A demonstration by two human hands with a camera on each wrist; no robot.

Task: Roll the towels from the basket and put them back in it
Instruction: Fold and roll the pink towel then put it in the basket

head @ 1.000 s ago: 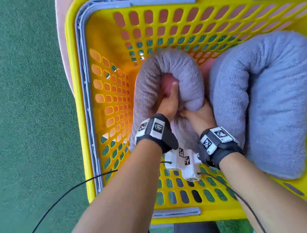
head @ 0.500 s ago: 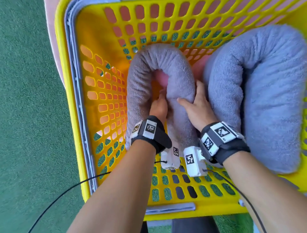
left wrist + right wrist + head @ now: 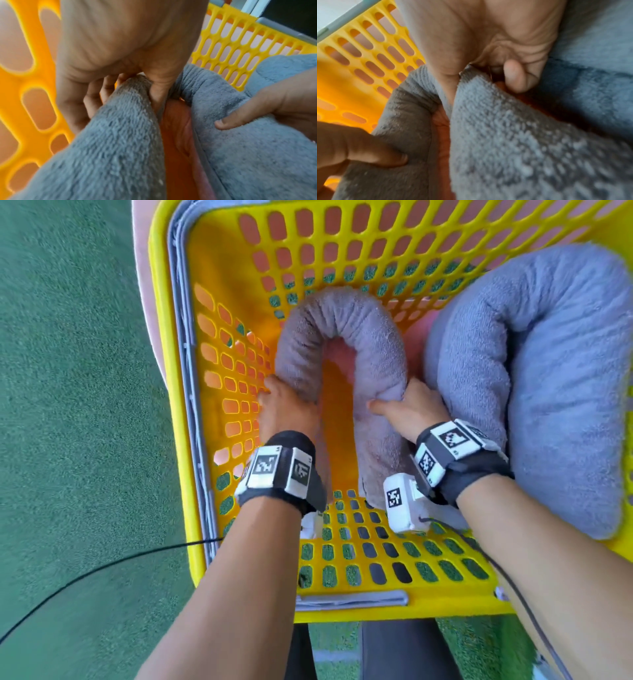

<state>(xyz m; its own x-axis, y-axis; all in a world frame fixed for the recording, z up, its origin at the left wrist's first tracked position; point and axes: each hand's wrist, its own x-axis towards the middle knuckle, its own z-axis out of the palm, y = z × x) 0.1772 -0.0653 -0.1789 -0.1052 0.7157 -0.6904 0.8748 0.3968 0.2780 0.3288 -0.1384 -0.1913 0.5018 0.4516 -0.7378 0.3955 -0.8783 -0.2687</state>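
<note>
My two hands have moved apart to the outer sides of the grey rolled towel (image 3: 342,337), which lies bent into an arch on the floor of the yellow basket (image 3: 219,285). My left hand (image 3: 284,409) is curled round the left leg of the arch, fingers on the side facing the basket wall and thumb toward the gap. My right hand (image 3: 411,412) grips the right leg, thumb pressed into the pile on the inner side, fingers wedged between this towel and the larger blue-grey rolled towel (image 3: 548,378) just beside it.

A second ago both hands were bunched together in the middle of the arch, the left thumb poking up into its hollow; half a second ago the right hand lay flat on the right leg. Now the hollow is clear and orange-lit. I judge the roll is seated and I am only squaring it up; two towels sit rolled in the basket.
</note>
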